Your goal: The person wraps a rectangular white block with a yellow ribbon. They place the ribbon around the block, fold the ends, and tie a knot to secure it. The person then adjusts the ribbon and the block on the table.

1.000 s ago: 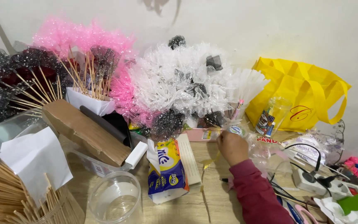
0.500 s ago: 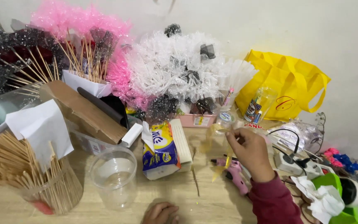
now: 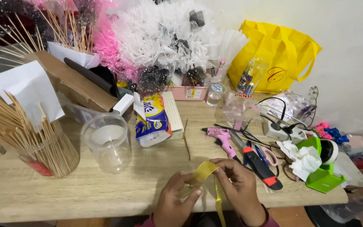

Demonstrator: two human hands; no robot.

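A sheer yellow ribbon (image 3: 203,171) is pinched between both my hands at the near edge of the wooden table (image 3: 106,185). My left hand (image 3: 174,202) holds its lower part, and my right hand (image 3: 239,185) grips the folded upper end; a loose tail hangs down past the table edge. Just right of my right hand lie a pink glue gun (image 3: 221,138) and a black utility knife (image 3: 258,164).
A jar of wooden skewers (image 3: 34,138) and a clear plastic cup (image 3: 107,142) stand at left. A tissue pack (image 3: 154,120) lies mid-table. Pink and white wrapped bouquets (image 3: 156,38) and a yellow bag (image 3: 280,54) line the back. A green tape dispenser (image 3: 322,166), scissors and cables crowd the right.
My right hand drew back from the far items to the near edge. My left hand came up into view, and both now hold the yellow ribbon. The view tilted down.
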